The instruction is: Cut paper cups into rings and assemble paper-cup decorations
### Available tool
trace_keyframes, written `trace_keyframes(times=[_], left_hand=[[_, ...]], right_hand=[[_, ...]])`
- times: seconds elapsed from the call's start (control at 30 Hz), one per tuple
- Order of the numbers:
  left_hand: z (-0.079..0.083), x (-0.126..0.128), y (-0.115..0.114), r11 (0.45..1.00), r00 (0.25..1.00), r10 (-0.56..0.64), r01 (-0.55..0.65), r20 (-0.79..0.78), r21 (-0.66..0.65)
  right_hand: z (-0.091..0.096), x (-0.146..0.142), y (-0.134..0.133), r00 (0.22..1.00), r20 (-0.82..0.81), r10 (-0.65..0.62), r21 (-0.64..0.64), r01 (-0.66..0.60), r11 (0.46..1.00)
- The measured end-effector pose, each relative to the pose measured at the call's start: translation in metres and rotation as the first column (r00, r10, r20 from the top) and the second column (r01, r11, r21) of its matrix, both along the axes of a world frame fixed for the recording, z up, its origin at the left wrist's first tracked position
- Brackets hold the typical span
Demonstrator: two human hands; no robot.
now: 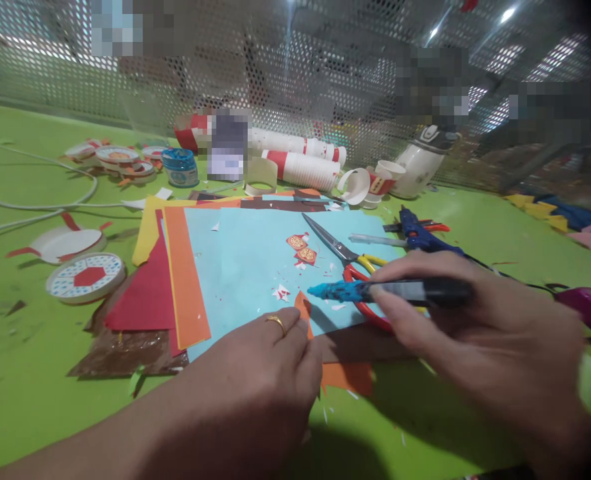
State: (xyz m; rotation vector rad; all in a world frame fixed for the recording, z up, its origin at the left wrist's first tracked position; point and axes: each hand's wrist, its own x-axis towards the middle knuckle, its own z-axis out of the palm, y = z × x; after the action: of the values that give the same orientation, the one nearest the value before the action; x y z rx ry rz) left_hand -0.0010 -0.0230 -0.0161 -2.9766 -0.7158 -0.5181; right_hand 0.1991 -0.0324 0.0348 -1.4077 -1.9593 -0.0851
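Note:
My right hand (475, 353) is closed around a black marker (420, 292) whose tip end is smeared with blue paint and points left. Just below that tip, a small orange paper piece (302, 307) sticks out from under the fingers of my left hand (270, 367), which are pressed together on it; the rest of the piece is hidden. Underneath lies a light blue paper sheet (245, 267). Scissors (332, 240) with red and yellow handles rest on the sheet, partly behind the marker. Two red-and-gold printed cutouts (301, 250) and white-red scraps (281, 293) lie nearby.
Red (142, 293) and orange paper (182, 280) stick out at left. Decorated paper discs (85, 277), a blue paint jar (180, 167), stacked paper cups (305, 170) and a white kettle (422, 163) stand around. A blue glue gun (418, 230) trails its cord at right.

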Motion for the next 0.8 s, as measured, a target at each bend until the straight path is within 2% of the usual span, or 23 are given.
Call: trace_keyframes(times=[0.07, 0.17, 0.4, 0.57, 0.8], left_hand=[[0.0, 0.0, 0.0, 1.0, 1.0, 0.005, -0.005, -0.003, 0.0], [0.001, -0.001, 0.001, 1.0, 1.0, 0.001, -0.001, -0.008, -0.002], [0.003, 0.001, 0.002, 1.0, 1.0, 0.002, -0.002, 0.009, -0.018], [0.007, 0.0, 0.003, 0.998, 0.999, -0.033, 0.034, -0.019, 0.045], [0.006, 0.0, 0.002, 0.998, 0.999, -0.034, 0.035, -0.037, 0.043]], right_hand=[[0.003, 0.001, -0.004, 0.991, -0.062, -0.116, 0.058, 0.12, 0.991], [0.004, 0.002, -0.008, 0.981, -0.101, -0.163, 0.079, 0.171, 0.982], [-0.004, -0.002, -0.002, 1.0, -0.014, 0.013, 0.034, -0.012, 0.999], [-0.008, -0.004, 0.004, 0.998, -0.049, 0.05, 0.009, -0.05, 0.999], [-0.008, -0.006, 0.004, 0.996, -0.027, 0.088, 0.006, -0.088, 0.996]])
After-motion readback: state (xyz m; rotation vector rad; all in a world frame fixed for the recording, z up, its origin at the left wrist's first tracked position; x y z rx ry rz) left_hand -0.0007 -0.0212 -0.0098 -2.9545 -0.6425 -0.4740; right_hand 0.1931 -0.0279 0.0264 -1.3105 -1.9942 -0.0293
